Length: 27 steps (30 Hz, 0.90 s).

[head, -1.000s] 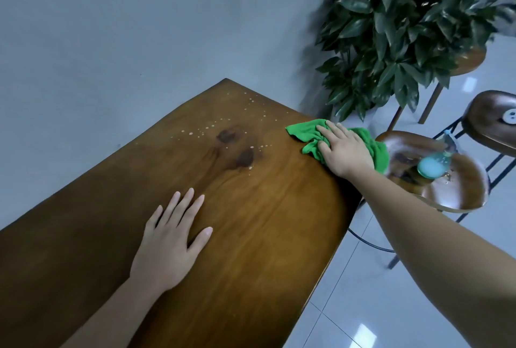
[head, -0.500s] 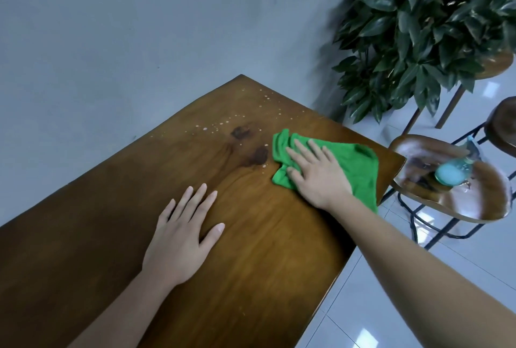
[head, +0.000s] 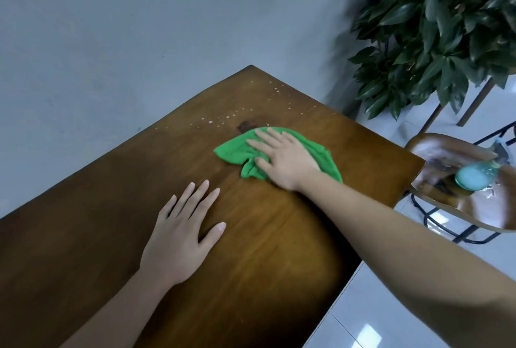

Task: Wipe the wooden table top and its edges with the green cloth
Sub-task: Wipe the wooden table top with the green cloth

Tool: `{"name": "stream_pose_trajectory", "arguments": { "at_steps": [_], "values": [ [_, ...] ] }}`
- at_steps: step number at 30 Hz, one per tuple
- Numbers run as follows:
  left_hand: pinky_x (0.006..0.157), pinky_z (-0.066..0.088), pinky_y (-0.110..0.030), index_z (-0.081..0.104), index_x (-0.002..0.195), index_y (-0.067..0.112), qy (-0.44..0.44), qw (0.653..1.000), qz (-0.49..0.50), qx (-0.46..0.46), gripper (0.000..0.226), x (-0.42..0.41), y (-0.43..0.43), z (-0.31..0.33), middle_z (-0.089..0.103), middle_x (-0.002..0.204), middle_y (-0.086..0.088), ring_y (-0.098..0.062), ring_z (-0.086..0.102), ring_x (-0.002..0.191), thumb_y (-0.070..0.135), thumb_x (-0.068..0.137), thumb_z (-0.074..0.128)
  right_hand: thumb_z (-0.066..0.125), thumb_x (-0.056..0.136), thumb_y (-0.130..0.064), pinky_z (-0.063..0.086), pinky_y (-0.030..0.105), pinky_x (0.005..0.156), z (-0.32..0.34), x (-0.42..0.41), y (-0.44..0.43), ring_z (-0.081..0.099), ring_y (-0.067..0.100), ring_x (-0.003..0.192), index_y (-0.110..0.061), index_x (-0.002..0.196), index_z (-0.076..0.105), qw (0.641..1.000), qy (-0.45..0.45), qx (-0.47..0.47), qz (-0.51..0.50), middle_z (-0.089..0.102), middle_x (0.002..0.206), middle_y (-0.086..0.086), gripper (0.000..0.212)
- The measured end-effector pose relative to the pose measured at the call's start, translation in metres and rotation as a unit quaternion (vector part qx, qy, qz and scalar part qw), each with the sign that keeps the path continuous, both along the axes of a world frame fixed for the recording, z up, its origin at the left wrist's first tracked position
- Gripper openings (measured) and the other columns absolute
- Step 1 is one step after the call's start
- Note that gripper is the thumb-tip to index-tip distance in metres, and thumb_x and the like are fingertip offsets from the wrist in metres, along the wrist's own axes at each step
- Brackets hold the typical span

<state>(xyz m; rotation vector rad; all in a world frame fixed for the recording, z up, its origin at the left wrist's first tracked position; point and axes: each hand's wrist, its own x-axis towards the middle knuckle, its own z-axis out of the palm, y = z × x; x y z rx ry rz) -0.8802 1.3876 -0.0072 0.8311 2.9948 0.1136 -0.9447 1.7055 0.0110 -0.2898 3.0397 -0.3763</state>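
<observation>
Table (head: 117, 208): wooden top, running from 7 o'clock up to a far corner at 12; its near-left part is cut off by the frame edge.
Cloth (head: 321, 152): green, crumpled, lying on the table toward 1 o'clock from the left hand; much of its middle is hidden under the right hand.
Right hand (head: 282, 157): palm down on the cloth, fingers spread flat, pressing rather than pinching it.
Left hand (head: 181, 238): flat on bare wood, fingers spread, holding nothing, well apart from the cloth.
Droplets (head: 223, 120): pale specks on the wood at 11 to 12 o'clock of the cloth; a dark stain (head: 247, 125) shows just beyond its far edge, partly covered.
Stool (head: 452, 157): at 3 o'clock, off the table, blurred; a bottle (head: 474, 177) with pale blue liquid lies on it, shape hard to make out.
Plant (head: 435, 29): at 2 o'clock, blurred, cut off at top and right.
</observation>
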Motion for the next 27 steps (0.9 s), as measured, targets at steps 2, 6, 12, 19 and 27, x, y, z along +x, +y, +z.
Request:
{"name": "stream_pose_trajectory", "arguments": {
  "at_steps": [2, 6, 12, 19, 27],
  "values": [
    [0.141, 0.011, -0.048, 0.006, 0.177, 0.047, -0.002, 1.000, 0.005, 0.001, 0.077, 0.000, 0.000, 0.001, -0.002, 0.186, 0.020, -0.005, -0.009, 0.171, 0.082, 0.108, 0.009, 0.021, 0.115, -0.058, 0.001, 0.044, 0.138, 0.001, -0.025, 0.026, 0.004, 0.017, 0.171, -0.043, 0.175, 0.019, 0.999, -0.005, -0.003, -0.052, 0.008, 0.185, -0.008, 0.062],
    [0.141, 0.009, -0.046, 0.004, 0.177, 0.047, 0.000, 1.000, 0.008, -0.001, 0.077, -0.001, 0.000, 0.000, -0.004, 0.186, 0.022, -0.004, -0.011, 0.171, 0.083, 0.108, 0.007, 0.018, 0.113, -0.057, 0.002, 0.044, 0.138, 0.002, -0.066, 0.071, 0.006, 0.019, 0.172, -0.040, 0.175, 0.020, 0.988, -0.010, -0.008, -0.153, 0.009, 0.185, -0.007, 0.065],
    [0.141, 0.007, -0.045, 0.002, 0.177, 0.048, -0.007, 1.000, 0.009, 0.003, 0.077, -0.001, 0.000, 0.001, -0.007, 0.185, 0.022, -0.003, -0.014, 0.170, 0.083, 0.107, 0.006, 0.016, 0.112, -0.057, 0.002, 0.048, 0.138, 0.008, -0.090, 0.076, 0.004, 0.025, 0.172, -0.035, 0.176, 0.017, 0.976, -0.026, 0.003, -0.217, 0.007, 0.186, -0.001, 0.068],
    [0.141, 0.006, -0.044, 0.000, 0.176, 0.049, -0.009, 1.000, 0.015, 0.001, 0.077, -0.002, 0.002, 0.002, -0.008, 0.185, 0.022, -0.004, -0.015, 0.170, 0.083, 0.107, 0.005, 0.013, 0.112, -0.061, -0.002, 0.050, 0.138, 0.007, -0.053, -0.006, -0.004, 0.025, 0.172, -0.040, 0.176, 0.012, 0.997, -0.030, 0.027, -0.064, 0.002, 0.185, -0.006, 0.067],
    [0.139, -0.002, -0.039, 0.008, 0.177, 0.046, -0.002, 1.000, 0.026, -0.013, 0.077, -0.004, 0.002, -0.002, -0.003, 0.186, 0.020, -0.002, -0.018, 0.169, 0.082, 0.109, 0.007, 0.016, 0.112, -0.061, -0.006, 0.048, 0.138, -0.005, -0.037, -0.081, -0.008, 0.018, 0.171, -0.043, 0.175, 0.011, 0.990, -0.014, 0.029, 0.138, 0.000, 0.185, -0.010, 0.066]
  ]
}}
